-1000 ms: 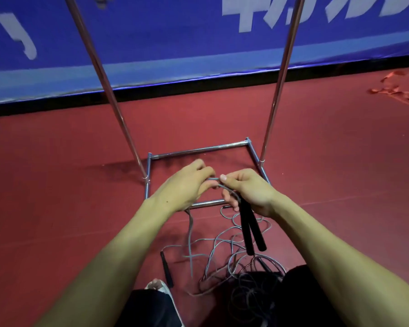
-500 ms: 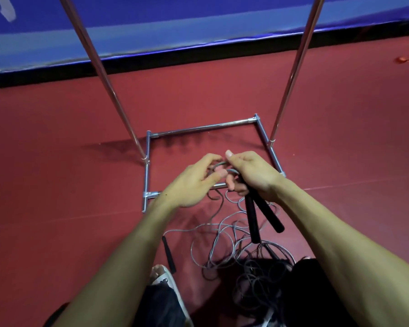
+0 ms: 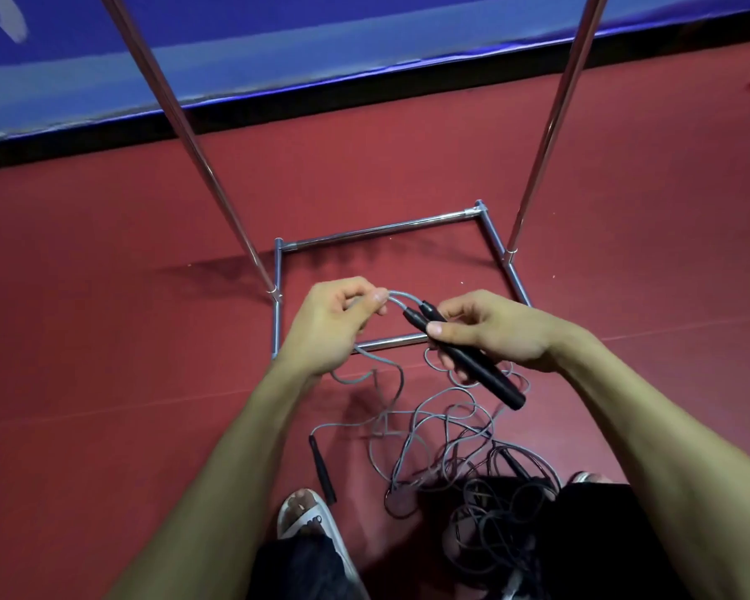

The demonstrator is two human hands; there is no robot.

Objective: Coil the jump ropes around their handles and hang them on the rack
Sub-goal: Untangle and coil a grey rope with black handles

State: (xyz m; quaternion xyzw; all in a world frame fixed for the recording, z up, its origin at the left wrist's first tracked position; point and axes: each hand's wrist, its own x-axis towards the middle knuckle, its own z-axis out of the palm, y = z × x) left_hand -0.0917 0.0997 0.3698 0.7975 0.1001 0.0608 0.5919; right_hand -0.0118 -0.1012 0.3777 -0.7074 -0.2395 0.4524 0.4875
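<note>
Jump ropes (image 3: pixel 490 504), red floor (image 3: pixel 105 339), barrier (image 3: pixel 278 45), left grip (image 3: pixel 325 326) pinching cord (image 3: pixel 397 295), right grip (image 3: pixel 494 335) clasping handles (image 3: pixel 486 374)

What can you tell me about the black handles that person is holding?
The two black handles are slim matte rods, seemingly plastic, held side by side in the right hand, thumb across them. They slant, lower ends toward the lower right. A grey cord leaves their upper ends and arcs to the left hand, which pinches it.
</note>
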